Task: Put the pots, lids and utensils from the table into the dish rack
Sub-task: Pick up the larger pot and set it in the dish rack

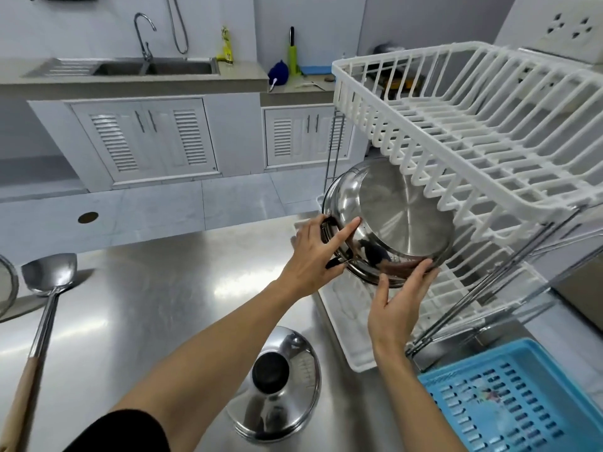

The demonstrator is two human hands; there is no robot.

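Observation:
A shiny steel pot point(401, 216) is tipped on its side, base toward me, in the lower tier of the white two-tier dish rack point(489, 132). My left hand point(313, 252) grips its black side handle, index finger along the wall. My right hand point(398, 305) cups the pot's lower rim. A steel lid with a black knob point(277, 383) lies on the steel table point(163, 305) below my arms. At the far left lies a steel spatula with a wooden handle point(45, 288), and beside it shows the edge of a strainer point(5, 285).
A blue perforated plastic basket point(509, 402) sits at the lower right, next to the rack's white drip tray point(342, 324). The rack's upper tier overhangs the pot. Across the floor stand a counter with a sink point(153, 68) and louvred cabinets.

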